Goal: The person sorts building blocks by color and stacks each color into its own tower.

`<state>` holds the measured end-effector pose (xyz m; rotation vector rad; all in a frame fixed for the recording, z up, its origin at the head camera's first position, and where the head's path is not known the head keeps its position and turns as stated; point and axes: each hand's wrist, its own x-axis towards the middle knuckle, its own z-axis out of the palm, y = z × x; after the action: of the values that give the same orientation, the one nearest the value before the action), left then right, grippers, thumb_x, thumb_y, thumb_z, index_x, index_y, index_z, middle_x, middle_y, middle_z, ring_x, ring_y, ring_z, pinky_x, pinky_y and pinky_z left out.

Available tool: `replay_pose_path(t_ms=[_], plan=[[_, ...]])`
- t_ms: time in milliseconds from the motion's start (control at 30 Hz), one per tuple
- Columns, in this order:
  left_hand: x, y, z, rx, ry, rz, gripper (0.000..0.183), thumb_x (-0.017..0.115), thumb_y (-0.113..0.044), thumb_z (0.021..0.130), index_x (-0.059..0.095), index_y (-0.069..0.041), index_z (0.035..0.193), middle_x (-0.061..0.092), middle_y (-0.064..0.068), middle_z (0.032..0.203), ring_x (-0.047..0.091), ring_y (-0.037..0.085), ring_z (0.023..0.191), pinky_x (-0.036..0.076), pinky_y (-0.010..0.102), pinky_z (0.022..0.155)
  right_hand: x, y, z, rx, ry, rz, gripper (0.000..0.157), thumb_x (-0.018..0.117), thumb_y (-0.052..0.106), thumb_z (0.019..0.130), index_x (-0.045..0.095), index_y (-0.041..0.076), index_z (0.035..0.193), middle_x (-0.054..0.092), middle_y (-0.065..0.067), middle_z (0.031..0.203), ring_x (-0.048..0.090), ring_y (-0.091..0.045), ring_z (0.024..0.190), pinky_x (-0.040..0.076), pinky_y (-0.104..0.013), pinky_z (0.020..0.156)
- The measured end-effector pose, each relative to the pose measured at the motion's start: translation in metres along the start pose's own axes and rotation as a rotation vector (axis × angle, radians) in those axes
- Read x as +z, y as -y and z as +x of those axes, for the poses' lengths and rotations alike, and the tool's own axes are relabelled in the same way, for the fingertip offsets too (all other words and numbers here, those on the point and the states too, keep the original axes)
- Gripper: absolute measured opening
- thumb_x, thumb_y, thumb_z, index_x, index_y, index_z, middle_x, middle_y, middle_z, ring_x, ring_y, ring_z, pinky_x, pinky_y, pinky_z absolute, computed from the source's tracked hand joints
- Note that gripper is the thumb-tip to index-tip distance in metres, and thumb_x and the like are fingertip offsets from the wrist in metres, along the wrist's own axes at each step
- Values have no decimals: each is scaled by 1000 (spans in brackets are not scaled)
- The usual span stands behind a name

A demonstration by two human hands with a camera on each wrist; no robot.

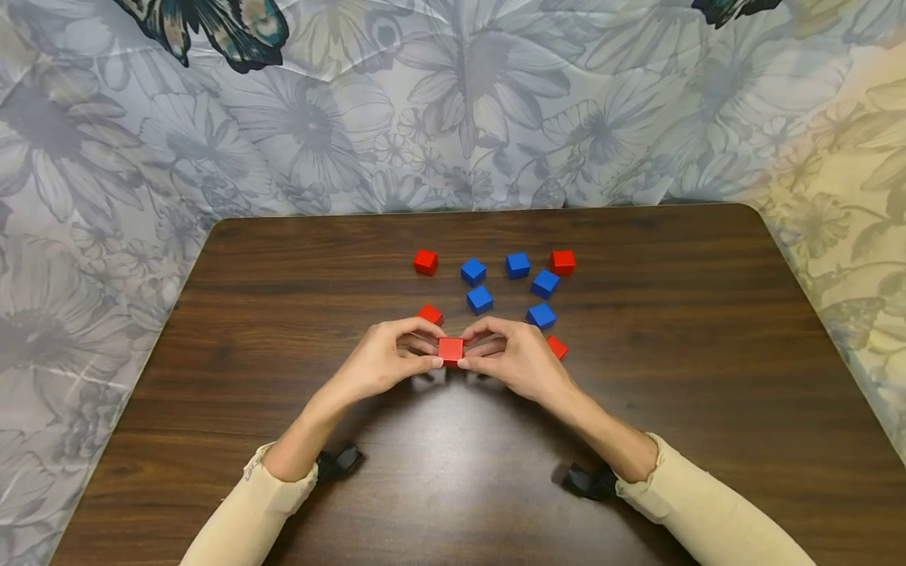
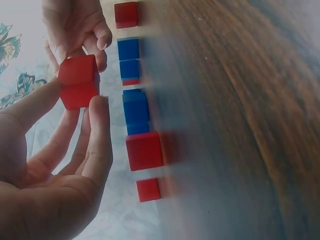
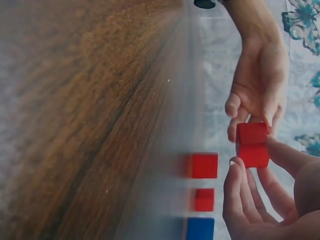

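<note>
Both hands hold one small red cube (image 1: 451, 350) between them, a little above the dark wooden table. My left hand (image 1: 389, 354) pinches it from the left with thumb and fingertips. From the opposite side, the right hand (image 1: 515, 358) pinches the same cube. In the left wrist view the red cube (image 2: 78, 82) shows two faces, with fingertips at its edges. Another red cube (image 1: 430, 314) lies just beyond the left fingers. Partly hidden behind the right hand is a further red cube (image 1: 557, 347), with a blue cube (image 1: 541, 316) close by.
Farther back on the table (image 1: 297, 275) are two more red cubes, one at the left (image 1: 425, 262) and another at the right (image 1: 562, 262). Several blue cubes, including one in the middle (image 1: 480, 299), lie between them. A floral cloth (image 1: 453, 118) hangs behind the table.
</note>
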<state>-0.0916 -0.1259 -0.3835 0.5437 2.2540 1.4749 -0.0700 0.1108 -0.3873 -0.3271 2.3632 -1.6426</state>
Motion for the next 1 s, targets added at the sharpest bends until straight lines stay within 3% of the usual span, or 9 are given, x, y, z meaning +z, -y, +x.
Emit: replay_pose_path(t_ms=[400,1000], plan=[[-9,6,-11,-59,-56,-44,32,80,-11,85,69,-12,115,68,8,112,69,20,99,57,31,79,11,3,14,5,61,-2,29,84,15,81,70,12,106,74,-3,97,73,-13,82,57,-30,62],[-15,14,-20,-160,-56,-72,33,81,-12,84,70,-9,115,71,9,108,69,21,98,57,29,81,25,3,26,18,167,-94,25,84,15,81,70,12,101,74,3,86,71,-8,78,56,-30,63]])
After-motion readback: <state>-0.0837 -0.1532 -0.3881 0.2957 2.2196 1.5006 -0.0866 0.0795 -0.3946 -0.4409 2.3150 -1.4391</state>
